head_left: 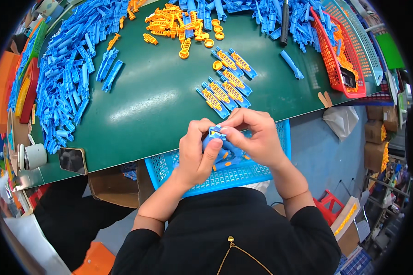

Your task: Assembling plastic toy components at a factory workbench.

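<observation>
Close to the table's front edge, my left hand [196, 151] grips a small blue plastic part [217, 133] with a bit of yellow in it. My right hand [256, 136] pinches the same piece from the other side with thumb and forefinger. Both hands are over a light blue basket [163, 175] that holds blue and orange pieces. Just beyond my hands, several blue half-shells with orange ridged inserts [214, 101] lie in slanted rows. A round orange cap [217, 65] sits beside them.
Blue parts [64, 78] heap along the left. Orange pieces [174, 23] pile at the far middle, near a black-handled tool [285, 27]. A red basket [328, 52] with orange parts stands at right. A phone [72, 160] and cup [34, 156] are at the left front.
</observation>
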`<state>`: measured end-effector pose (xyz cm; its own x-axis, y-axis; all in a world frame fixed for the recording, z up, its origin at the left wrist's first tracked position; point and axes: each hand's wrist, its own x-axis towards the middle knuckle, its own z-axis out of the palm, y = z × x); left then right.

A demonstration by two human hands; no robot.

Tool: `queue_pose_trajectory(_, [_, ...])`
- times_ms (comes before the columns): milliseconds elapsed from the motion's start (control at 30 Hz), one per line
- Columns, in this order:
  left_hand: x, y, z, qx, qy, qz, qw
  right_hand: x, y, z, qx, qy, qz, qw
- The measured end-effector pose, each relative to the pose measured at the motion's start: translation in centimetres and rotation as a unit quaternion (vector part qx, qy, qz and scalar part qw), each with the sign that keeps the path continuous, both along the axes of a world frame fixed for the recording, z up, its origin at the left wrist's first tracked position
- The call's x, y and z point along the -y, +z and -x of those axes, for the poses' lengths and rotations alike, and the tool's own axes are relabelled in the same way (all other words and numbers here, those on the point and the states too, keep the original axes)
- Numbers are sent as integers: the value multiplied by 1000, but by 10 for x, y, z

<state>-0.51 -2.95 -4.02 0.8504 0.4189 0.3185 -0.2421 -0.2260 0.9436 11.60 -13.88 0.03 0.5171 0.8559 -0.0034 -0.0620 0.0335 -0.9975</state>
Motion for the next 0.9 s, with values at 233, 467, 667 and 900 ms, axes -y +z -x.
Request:
queue_pose_trajectory(233, [18, 17, 3, -20, 3, 275, 961, 1, 5, 15, 67, -73, 10, 995])
queue_pose_trajectory(467, [19, 21, 2, -37, 6, 327, 944, 5, 15, 17, 18, -77, -5, 997])
queue_pose_trajectory(667, [16, 24, -7, 1, 40, 357, 933, 3, 6, 9, 54, -25, -13, 998])
queue_pose_trajectory(900, [-9, 18, -4, 0, -12, 523, 852, -16, 6, 17, 244, -50, -14, 968])
